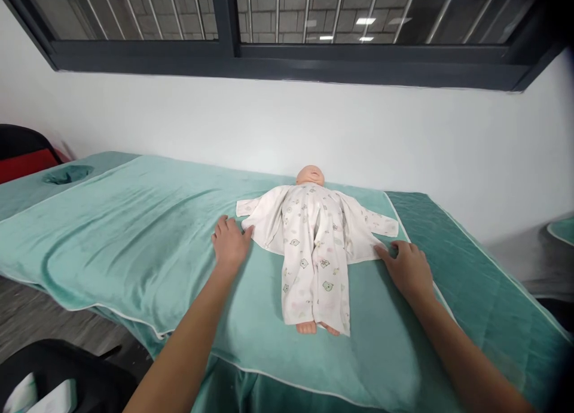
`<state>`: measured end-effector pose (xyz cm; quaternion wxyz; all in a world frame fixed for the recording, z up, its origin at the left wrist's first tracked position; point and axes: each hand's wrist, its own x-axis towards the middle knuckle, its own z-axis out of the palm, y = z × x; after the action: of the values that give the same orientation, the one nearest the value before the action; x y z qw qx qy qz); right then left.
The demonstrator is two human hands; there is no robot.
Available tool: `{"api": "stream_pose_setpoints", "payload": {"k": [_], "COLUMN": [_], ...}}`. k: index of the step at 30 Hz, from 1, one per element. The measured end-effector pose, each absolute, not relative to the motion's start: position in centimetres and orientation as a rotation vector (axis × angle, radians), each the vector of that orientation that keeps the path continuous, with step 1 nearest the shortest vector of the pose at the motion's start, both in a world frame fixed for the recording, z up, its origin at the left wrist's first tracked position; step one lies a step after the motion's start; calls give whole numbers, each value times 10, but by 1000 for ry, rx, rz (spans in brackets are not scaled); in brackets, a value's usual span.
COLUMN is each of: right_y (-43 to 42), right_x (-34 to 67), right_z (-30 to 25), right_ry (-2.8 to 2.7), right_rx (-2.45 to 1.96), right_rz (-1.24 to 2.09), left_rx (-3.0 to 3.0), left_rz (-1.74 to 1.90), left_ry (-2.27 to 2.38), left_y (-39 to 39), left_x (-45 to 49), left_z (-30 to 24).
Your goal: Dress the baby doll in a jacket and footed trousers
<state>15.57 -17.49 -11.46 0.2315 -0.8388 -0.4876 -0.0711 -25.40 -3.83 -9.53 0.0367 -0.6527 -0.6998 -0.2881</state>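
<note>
A baby doll (310,176) in a printed white sleepsuit (314,251) lay face-up on a teal towel (134,233) spread over a massage bed (493,293) beneath a window (287,60). The left hand (231,242) and right hand (406,269) pressed flat at the sleepsuit's spread edges, each grip apart, clasping nothing.
</note>
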Motion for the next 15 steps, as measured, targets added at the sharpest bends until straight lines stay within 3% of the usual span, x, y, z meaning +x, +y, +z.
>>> {"api": "stream_pose_setpoints", "payload": {"k": [3, 6, 9, 11, 13, 15], "right_y": [-165, -147, -133, -129, -130, -134], "right_x": [160, 147, 110, 78, 49, 31], "right_z": [-105, -83, -45, -17, 5, 15], "right_ry": [-1320, -1307, -1207, -1314, -1654, -2033], "right_rx": [-2445, -2226, -1842, -1634, -1490, -1465], "right_rz": [85, 313, 244, 203, 193, 223], "left_rx": [-2087, -2239, -2347, -2537, -2888, -3121], "left_rz": [-903, -1261, -1562, -1808, -1629, -1205], "left_ry": [-2214, -2192, -2035, -1696, -1279, -964], "left_y": [-27, -22, -35, -53, -72, -85], "left_x": [-254, -246, -218, -194, -173, -162], "left_z": [-93, -78, -47, -23, -5, 2]}}
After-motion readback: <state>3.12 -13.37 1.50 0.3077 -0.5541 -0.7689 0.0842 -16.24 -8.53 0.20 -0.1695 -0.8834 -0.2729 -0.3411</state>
